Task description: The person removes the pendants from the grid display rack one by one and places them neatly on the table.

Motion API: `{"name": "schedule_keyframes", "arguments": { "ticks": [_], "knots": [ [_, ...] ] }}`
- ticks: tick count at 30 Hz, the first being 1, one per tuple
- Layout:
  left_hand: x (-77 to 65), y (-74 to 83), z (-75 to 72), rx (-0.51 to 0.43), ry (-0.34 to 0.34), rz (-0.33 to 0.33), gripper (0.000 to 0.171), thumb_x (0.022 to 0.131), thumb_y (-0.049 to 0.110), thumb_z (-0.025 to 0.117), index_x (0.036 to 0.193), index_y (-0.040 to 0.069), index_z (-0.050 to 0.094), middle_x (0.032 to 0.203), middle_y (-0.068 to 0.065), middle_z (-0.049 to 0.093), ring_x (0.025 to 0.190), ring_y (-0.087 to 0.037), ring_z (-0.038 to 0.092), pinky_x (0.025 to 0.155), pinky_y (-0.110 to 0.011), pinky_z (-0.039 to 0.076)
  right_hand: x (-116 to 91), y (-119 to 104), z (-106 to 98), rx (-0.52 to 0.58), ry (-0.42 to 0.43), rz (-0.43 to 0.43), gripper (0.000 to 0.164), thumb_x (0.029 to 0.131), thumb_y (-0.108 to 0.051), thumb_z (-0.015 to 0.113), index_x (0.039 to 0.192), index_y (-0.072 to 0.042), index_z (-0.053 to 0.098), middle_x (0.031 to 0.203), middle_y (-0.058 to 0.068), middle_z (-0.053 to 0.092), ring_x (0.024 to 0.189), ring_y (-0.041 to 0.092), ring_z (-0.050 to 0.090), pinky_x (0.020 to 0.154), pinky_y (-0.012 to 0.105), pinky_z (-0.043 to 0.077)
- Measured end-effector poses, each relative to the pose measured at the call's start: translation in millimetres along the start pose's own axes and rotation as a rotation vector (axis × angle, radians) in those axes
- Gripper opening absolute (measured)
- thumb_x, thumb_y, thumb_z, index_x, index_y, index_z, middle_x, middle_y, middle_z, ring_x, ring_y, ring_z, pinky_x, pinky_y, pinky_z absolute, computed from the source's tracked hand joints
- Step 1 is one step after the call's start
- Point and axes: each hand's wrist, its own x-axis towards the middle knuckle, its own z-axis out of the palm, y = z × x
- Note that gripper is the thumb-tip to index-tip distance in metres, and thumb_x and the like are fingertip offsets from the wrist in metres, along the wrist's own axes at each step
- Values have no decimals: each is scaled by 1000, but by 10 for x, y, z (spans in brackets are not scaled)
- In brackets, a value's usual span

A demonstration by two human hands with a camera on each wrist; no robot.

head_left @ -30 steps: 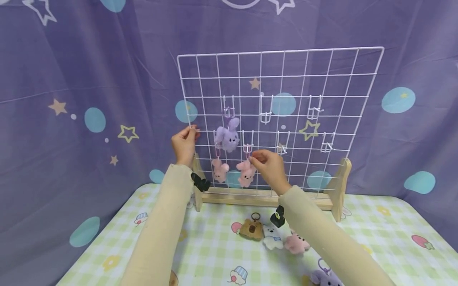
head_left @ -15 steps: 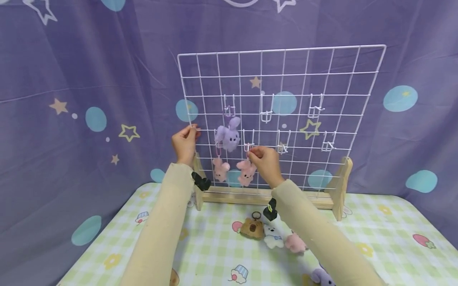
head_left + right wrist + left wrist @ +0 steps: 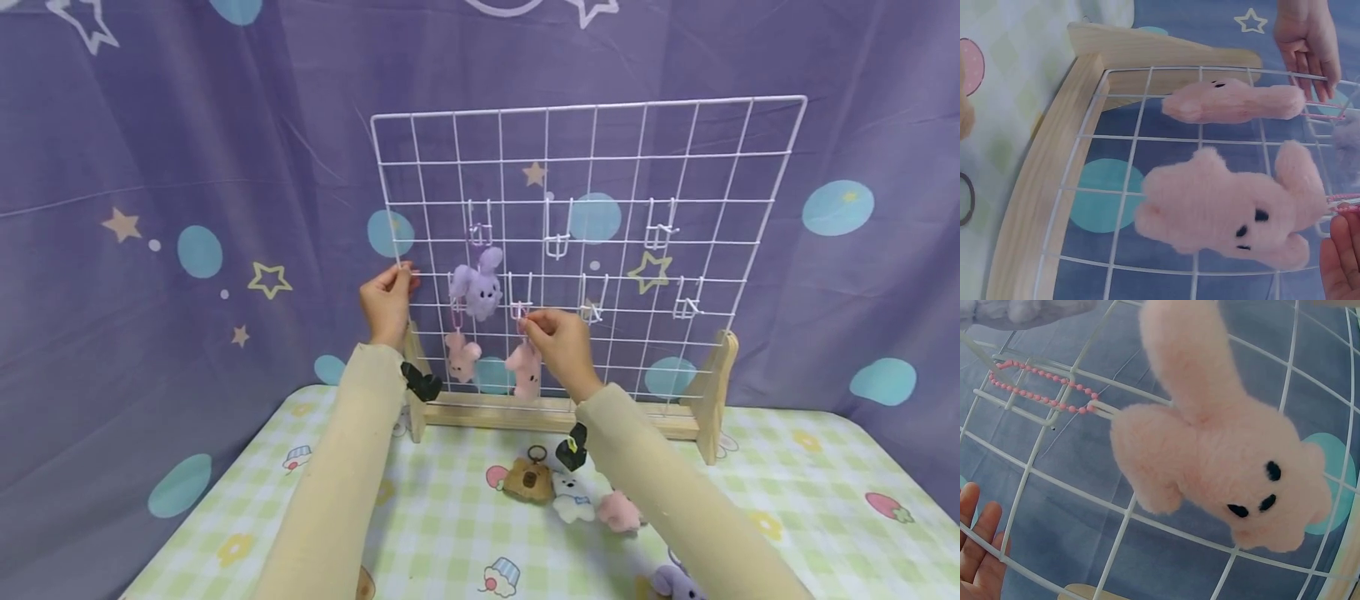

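My left hand grips the left edge of a white wire grid rack, fingers behind the wire in the left wrist view. A pink plush rabbit keychain hangs at a lower hook by its pink bead chain. My right hand pinches that chain just under the hook; in the right wrist view the fingers are right at the chain. Left of it, another pink rabbit keychain hangs on its own hook, with its bead chain looped over. Above them hangs a purple plush rabbit keychain.
Several bare hooks, including one at upper middle, sit further right on the grid. The grid stands in a wooden base. On the checked tablecloth lie a brown keychain, a white one, a pink one and a purple one.
The pink rabbit by my right hand has turned sideways and swung slightly right. My right hand has shifted a little up and left along its chain. The left hand stays on the grid edge.
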Motion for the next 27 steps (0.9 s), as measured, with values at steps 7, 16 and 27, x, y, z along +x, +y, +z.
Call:
{"name": "schedule_keyframes", "arguments": {
  "ticks": [7,16,27],
  "knots": [
    [-37,71,-1,-3,-15,-36,21,91,4,59,107,-6,68,96,-17,70,67,-7,65,72,-19,55,-8,-94,-68,39,21,-31,14,86,-7,67,89,6,71,75,19,68,65,35,60,48,16,41],
    [-175,282,0,16,-20,-43,22,90,1,57,108,-9,66,76,3,67,69,-12,66,73,-22,56,-60,-176,-125,71,35,-77,13,87,-6,67,91,6,70,82,20,69,68,28,63,53,17,45],
    [-144,236,-3,-2,-14,-35,21,90,0,57,106,-10,67,81,-5,68,68,-12,66,79,-28,56,-138,-256,-156,87,29,-98,13,87,-7,67,91,6,70,87,19,70,71,26,65,58,15,49]
  ]
}}
